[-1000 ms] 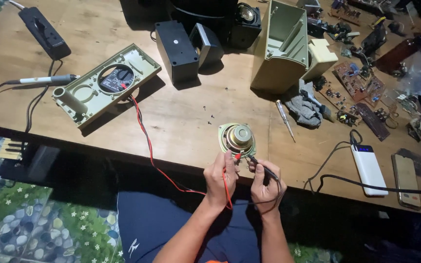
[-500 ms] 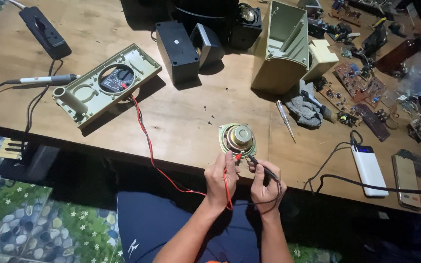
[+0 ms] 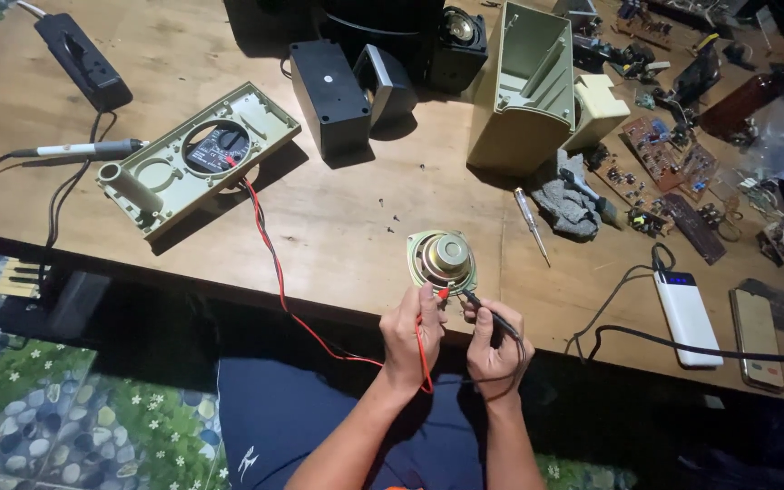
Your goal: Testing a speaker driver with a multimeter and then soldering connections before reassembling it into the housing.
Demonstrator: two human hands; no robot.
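Observation:
A small round speaker driver lies magnet-up near the wooden table's front edge. My left hand pinches a red wire against the driver's near rim. My right hand pinches a black wire beside it, at the same terminal spot. The red wire runs back left to a beige speaker front panel lying face down.
A soldering iron lies left of the panel, a black power strip beyond. Black boxes, an open beige cabinet, a screwdriver, a grey rag, circuit boards, a white power bank and a phone lie around.

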